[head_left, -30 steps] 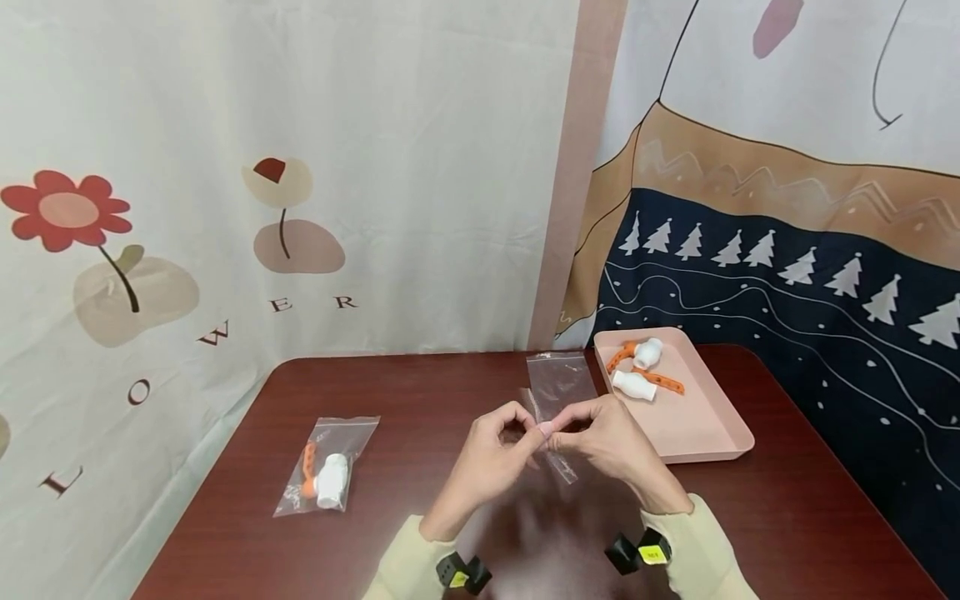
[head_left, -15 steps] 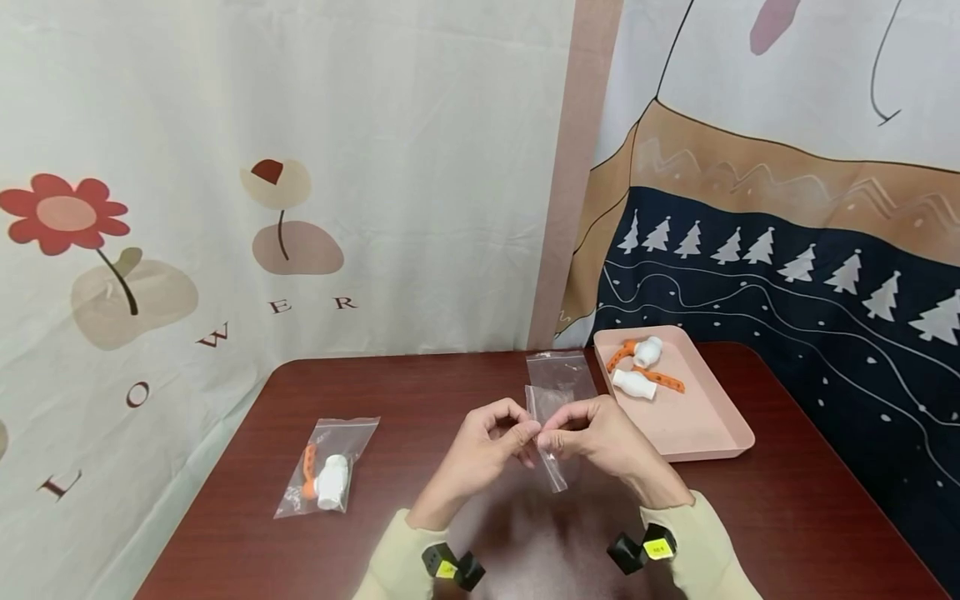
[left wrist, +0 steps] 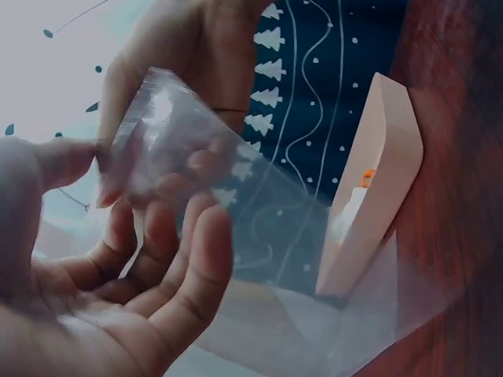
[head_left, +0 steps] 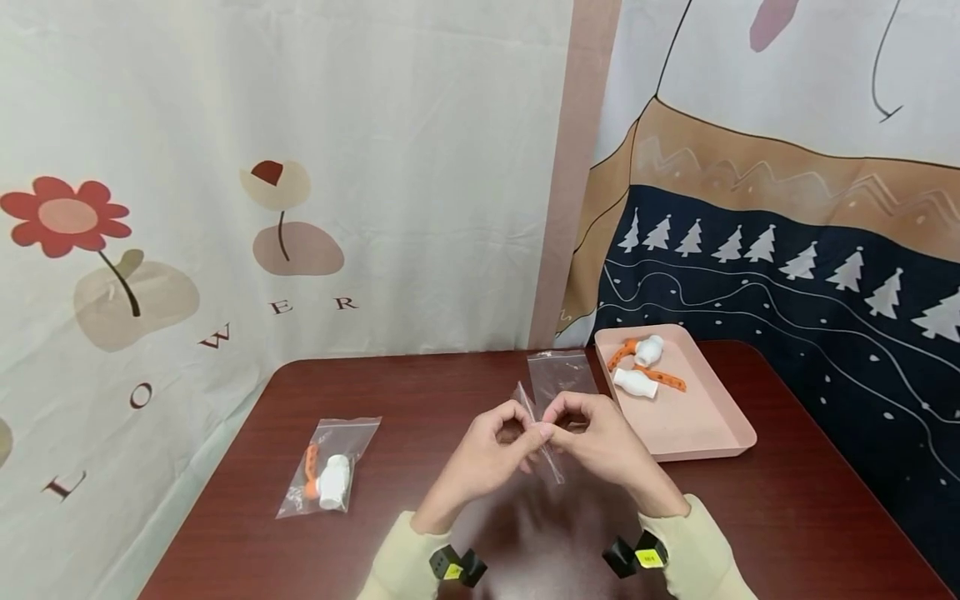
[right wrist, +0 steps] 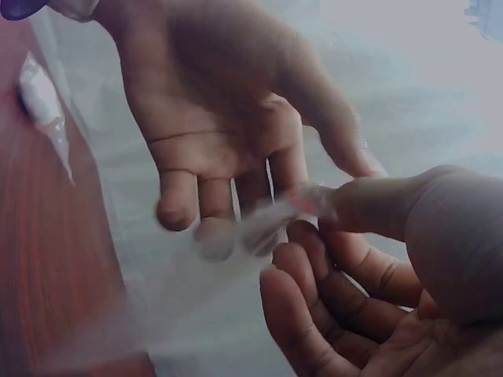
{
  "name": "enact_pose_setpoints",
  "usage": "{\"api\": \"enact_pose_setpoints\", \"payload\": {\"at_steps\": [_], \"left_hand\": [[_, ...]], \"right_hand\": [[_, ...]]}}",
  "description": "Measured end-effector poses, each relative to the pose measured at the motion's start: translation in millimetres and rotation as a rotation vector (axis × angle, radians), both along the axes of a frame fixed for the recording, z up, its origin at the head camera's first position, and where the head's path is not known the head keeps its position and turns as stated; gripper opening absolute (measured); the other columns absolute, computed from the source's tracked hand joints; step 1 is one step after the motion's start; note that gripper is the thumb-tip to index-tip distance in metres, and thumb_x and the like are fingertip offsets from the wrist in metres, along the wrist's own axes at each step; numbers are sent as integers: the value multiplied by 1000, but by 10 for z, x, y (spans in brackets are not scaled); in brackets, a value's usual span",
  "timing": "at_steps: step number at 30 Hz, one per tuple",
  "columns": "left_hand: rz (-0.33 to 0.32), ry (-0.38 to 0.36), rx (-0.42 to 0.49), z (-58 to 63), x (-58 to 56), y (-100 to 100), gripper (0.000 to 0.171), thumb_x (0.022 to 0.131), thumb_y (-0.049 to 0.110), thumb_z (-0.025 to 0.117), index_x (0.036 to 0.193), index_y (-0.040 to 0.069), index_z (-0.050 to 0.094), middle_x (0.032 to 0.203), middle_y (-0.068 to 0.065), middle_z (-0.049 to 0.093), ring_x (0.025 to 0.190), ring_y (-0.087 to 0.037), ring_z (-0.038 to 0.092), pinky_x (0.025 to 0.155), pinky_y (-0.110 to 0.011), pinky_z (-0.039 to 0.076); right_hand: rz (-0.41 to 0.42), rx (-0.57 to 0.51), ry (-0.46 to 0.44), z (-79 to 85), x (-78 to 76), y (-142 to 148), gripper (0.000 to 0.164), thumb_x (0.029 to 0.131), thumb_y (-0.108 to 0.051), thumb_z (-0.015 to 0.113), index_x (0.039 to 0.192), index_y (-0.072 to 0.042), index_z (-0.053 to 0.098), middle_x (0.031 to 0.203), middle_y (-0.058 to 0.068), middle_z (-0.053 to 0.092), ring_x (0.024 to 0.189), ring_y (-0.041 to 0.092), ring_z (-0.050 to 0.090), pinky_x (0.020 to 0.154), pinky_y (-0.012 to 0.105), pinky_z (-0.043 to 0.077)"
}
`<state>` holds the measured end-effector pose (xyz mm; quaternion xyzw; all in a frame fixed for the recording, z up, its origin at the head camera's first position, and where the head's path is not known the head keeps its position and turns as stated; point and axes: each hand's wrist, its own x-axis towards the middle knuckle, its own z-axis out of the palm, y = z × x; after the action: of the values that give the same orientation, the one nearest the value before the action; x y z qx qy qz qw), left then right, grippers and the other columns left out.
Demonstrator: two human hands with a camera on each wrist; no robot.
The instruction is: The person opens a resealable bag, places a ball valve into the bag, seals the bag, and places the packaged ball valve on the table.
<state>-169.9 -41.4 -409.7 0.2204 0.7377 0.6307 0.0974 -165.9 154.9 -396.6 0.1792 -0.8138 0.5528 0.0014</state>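
Between my two hands a clear zip-lock bag is held by its top edge above the table. My left hand pinches that edge between thumb and forefinger. From the other side my right hand pinches it too, the two thumbs nearly meeting. In the left wrist view the bag hangs as a flat sheet and nothing shows inside it. Through the film the fingers of my right hand can be seen. The right wrist view is blurred around the pinched edge.
A second clear zip-lock bag lies flat behind my hands. At the right stands a pink tray with white bulb-shaped pieces and orange strips. On the left lies a filled bag with a white and an orange piece.
The held bag has tilted between my hands, first swinging toward upright, then leaning again. Both hands shift slightly while keeping their pinch. The tray and the other bags stay put.
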Motion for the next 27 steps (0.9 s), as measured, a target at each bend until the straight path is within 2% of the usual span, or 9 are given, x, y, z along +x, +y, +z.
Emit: {"api": "enact_pose_setpoints", "payload": {"at_steps": [3,6,9,14,19,22,27], "left_hand": [[-48,-2,-18,-3,1,-7,28,102,27,66,94,2,58,80,-28,69,66,-23,70,66,-48,62],[-87,-8,16,0,-4,-25,27,103,24,64,93,-1,58,78,-29,67,65,-20,69,68,-57,60],[-120,-10,61,9,-12,-45,26,103,19,63,93,-4,58,80,-32,65,65,-15,68,67,-58,60],[-157,-21,94,22,-36,-74,26,104,18,61,94,-6,58,80,-31,65,64,-13,68,64,-46,63],[-186,-60,130,24,-54,-71,28,105,16,58,95,-10,55,76,-13,62,64,-14,68,64,-32,62],[-198,-68,160,20,-50,-68,29,106,13,55,96,-14,54,75,-6,59,63,-13,68,64,-28,60],[-200,-59,185,2,-38,-63,30,107,11,51,96,-17,52,76,-3,60,63,-11,68,64,-27,60]], "right_hand": [[14,-4,31,6,11,-3,14,91,-19,79,87,-9,70,79,3,67,72,9,61,66,22,55],[17,6,22,12,15,-10,15,91,-22,79,86,-11,69,80,2,68,71,9,61,66,22,53],[30,16,-4,14,13,-22,14,93,-23,77,88,-13,69,81,1,68,72,12,62,66,24,54],[51,16,-29,8,10,-38,12,97,-21,72,90,-13,67,85,2,66,75,15,65,67,28,58],[33,53,24,14,28,-58,11,99,-19,68,90,-16,65,89,-1,65,86,12,64,77,25,56],[32,67,47,18,38,-67,10,100,-17,66,90,-17,64,88,-3,64,86,12,62,77,24,54],[36,77,54,10,38,-71,11,100,-16,66,90,-17,63,86,-3,63,85,11,62,76,23,54]]}}
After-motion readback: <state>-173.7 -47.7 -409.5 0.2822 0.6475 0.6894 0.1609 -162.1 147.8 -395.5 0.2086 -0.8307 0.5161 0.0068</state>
